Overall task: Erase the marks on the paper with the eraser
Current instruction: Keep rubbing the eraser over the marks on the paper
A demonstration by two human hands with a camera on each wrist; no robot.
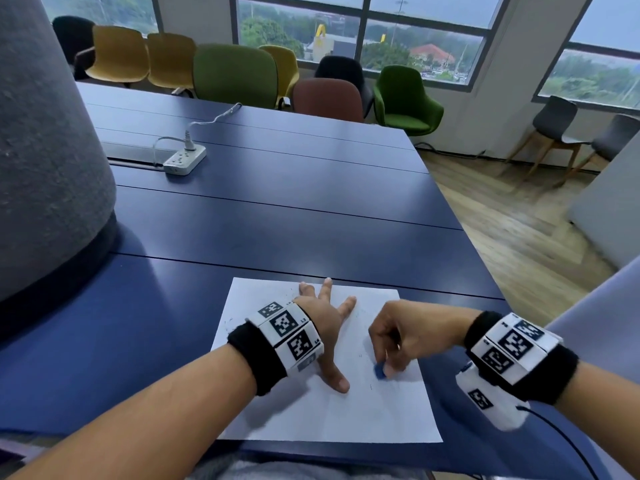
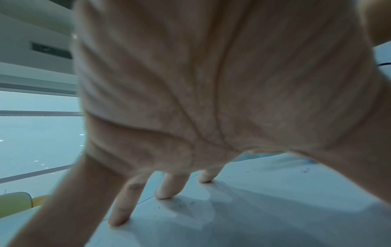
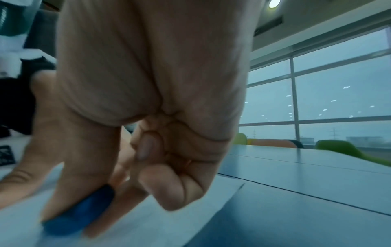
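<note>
Right hand pinches a small blue rubber eraser against the white paper sheet on the dark blue worktop; left hand fingers spread flat on it; faint pencil marks illegible

Long dark blue table built of joined panels. White power strip with a plugged cord lies toward its far end. Grey felt-covered column stands at left. Row of chairs beyond: mustard, green, brown, black. Large windows show trees and rooftops under grey daylight. Wood plank floor at right, with grey chairs by the wall.
</note>
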